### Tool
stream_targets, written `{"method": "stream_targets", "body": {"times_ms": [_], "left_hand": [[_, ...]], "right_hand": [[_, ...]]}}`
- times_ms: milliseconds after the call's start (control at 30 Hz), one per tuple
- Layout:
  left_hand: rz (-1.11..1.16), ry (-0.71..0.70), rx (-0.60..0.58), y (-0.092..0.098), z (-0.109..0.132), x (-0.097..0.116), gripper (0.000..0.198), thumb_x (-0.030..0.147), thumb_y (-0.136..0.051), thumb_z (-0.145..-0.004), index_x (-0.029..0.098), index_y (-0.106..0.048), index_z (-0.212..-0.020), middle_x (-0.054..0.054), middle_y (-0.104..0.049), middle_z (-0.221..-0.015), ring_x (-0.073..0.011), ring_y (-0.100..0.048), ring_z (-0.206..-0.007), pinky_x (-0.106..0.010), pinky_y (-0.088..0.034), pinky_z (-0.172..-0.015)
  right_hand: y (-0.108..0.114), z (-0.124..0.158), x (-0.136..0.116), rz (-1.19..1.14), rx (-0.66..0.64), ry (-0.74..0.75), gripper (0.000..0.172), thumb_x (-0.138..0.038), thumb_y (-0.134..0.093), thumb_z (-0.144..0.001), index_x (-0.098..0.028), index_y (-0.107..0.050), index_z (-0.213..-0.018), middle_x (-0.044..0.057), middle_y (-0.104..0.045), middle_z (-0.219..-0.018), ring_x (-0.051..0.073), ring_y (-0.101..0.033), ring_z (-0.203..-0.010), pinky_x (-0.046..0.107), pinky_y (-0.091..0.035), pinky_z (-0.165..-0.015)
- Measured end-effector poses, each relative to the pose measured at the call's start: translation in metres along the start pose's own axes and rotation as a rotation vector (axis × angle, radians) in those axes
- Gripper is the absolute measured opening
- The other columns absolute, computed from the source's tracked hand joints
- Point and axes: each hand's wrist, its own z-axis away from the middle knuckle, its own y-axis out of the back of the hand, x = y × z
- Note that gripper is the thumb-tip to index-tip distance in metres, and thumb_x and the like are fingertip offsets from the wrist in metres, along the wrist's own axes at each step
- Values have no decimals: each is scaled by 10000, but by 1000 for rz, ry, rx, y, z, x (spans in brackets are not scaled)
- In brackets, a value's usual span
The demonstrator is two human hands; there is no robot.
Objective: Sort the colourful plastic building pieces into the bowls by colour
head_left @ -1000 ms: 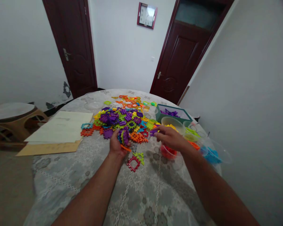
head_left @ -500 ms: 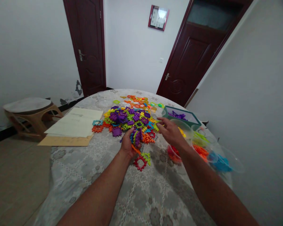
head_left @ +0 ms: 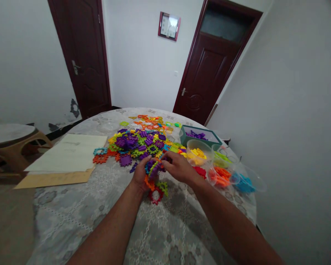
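Note:
My left hand point(head_left: 140, 173) is closed around a stack of colourful plastic interlocking building pieces point(head_left: 154, 169), with purple, yellow-green and blue edges showing. Right beside that stack, my right hand point(head_left: 176, 167) has its fingers bent together; a bit of red or orange shows at the tips, too small to name. Below the left hand a red gear-edged piece point(head_left: 156, 195) and a lime green piece point(head_left: 163, 187) lie near an orange one point(head_left: 149, 182). Just beyond both hands rises a mixed pile of pieces point(head_left: 139, 141), largely purple and green.
Clear tubs to the right hold yellow point(head_left: 197, 154), orange point(head_left: 221, 176) and blue pieces point(head_left: 244, 184). A teal-rimmed box point(head_left: 186, 140) holds purple pieces. Paper sheets point(head_left: 68, 152) lie at the left edge of the patterned tablecloth point(head_left: 107, 217). A stool point(head_left: 13, 136) stands beyond.
My right hand has come back from the right side of the pile to the stack in my left hand. The whole view has shifted, so things sit further left.

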Motion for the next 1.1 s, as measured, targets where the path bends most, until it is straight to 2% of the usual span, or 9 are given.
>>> {"method": "stream_targets", "body": {"times_ms": [133, 300, 400, 533, 600, 700, 800, 933, 1100], "left_hand": [[45, 33, 12, 0, 1, 1, 202, 295, -650, -901, 123, -687, -801, -76, -698, -627, -181, -652, -445, -212, -413, -315], [114, 43, 57, 1, 1, 3, 153, 300, -660, -897, 166, -634, -828, -68, -702, -681, -188, -681, -516, -186, -363, -309], [118, 17, 69, 2, 0, 4, 157, 307, -659, -899, 166, -631, -836, -65, -702, -692, -183, -679, -516, -189, -362, -310], [134, -12, 82, 4, -2, 5, 155, 311, -665, -886, 176, -622, -822, -53, -694, -685, -181, -678, -521, -192, -359, -316], [140, -31, 84, 4, -3, 5, 151, 309, -673, -874, 178, -622, -822, -50, -691, -683, -182, -679, -529, -191, -355, -321], [139, -45, 73, 5, -5, 5, 150, 312, -683, -863, 177, -627, -829, -46, -688, -690, -182, -681, -541, -192, -355, -324], [132, -57, 59, 4, -5, 5, 145, 311, -674, -869, 176, -633, -839, -45, -693, -709, -176, -679, -544, -195, -368, -332], [112, -84, 43, 3, -4, 5, 136, 299, -650, -890, 171, -635, -846, -52, -695, -721, -177, -679, -557, -197, -376, -340], [83, -115, 44, 2, -3, 4, 133, 294, -659, -884, 170, -637, -842, -48, -690, -712, -181, -678, -560, -200, -380, -341]], "right_hand": [[27, -2, 12, -147, -78, -156, 123, -297, -657, -908, -210, -725, -854, -40, -617, -587, 117, -511, -493, 219, -369, -479], [54, -17, 40, -224, -8, -266, 165, -365, -736, -840, -202, -708, -840, -50, -571, -512, 115, -496, -439, 201, -356, -401], [78, -36, 57, -115, 146, -295, 177, -347, -705, -859, -180, -722, -912, -22, -624, -579, 117, -518, -460, 212, -380, -421], [114, -47, 66, 114, 477, -307, 384, -310, -648, -895, -150, -706, -1240, 70, -757, -874, 152, -615, -599, 267, -471, -551], [119, -33, 58, 250, 477, -240, 413, -311, -665, -892, -171, -712, -1278, 83, -769, -942, 186, -648, -704, 305, -503, -648], [98, 15, 35, 246, 185, -103, 330, -355, -684, -913, -239, -761, -1212, 64, -776, -965, 217, -666, -790, 355, -522, -761], [55, 72, 13, 161, -143, -67, 325, -322, -735, -882, -308, -771, -1205, 66, -785, -1092, 258, -692, -910, 420, -532, -877], [7, 119, 6, 457, -317, -144, 451, -232, -661, -903, -243, -680, -1354, 158, -673, -1369, 321, -662, -1180, 442, -514, -987], [-1, 125, 15, 578, -370, -271, 573, -211, -606, -925, -214, -537, -1493, 177, -584, -1391, 293, -665, -1139, 390, -519, -956]]}}
